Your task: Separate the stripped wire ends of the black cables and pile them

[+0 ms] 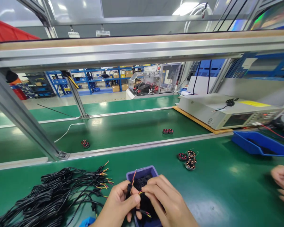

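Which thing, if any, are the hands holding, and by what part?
A black cable, near its end: the left hand grips it beside the coloured wires, which the right hand appears to pinch.

Electronics workshop: green bench [224, 186], boxy instrument [203, 108], black cables [47, 195], blue shelving [120, 80].

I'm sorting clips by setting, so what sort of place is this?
Probably an electronics assembly workshop: bundled black cables lie on a green workbench, a boxy gray instrument with a screen stands at the right, and blue shelving shows behind.
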The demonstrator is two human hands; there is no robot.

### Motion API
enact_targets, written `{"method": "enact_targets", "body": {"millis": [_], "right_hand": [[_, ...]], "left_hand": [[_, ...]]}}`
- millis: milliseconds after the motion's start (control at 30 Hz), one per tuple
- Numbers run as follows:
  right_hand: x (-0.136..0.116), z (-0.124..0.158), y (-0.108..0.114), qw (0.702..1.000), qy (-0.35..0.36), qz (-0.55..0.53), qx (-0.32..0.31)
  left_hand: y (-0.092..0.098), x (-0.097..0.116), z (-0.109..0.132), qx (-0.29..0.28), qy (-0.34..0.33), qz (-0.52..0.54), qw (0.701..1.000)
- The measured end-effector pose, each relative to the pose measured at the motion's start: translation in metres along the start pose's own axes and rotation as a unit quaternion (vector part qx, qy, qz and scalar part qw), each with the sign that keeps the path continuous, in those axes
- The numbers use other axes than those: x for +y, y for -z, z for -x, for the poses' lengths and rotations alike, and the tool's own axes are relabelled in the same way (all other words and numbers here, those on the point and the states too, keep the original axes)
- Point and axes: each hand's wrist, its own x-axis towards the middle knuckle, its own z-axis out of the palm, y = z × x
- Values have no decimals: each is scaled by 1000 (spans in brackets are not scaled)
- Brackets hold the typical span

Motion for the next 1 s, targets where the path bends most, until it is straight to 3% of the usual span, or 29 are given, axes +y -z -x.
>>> {"method": "enact_targets", "body": {"millis": [267, 533, 700, 1000], "right_hand": [[-1, 0, 9, 999, 12, -29, -18], [-6, 0, 7, 993, 12, 94, -75], [-6, 1, 2, 994, 25, 97, -38], [-7, 1, 5, 990, 34, 111, -76]], "left_hand": [[2, -5, -2, 9, -6, 0, 1000], [1, -5, -5, 19, 3, 13, 1000], [1, 0, -2, 23, 11, -16, 1000], [2, 3, -1, -1, 23, -6, 1000]]}}
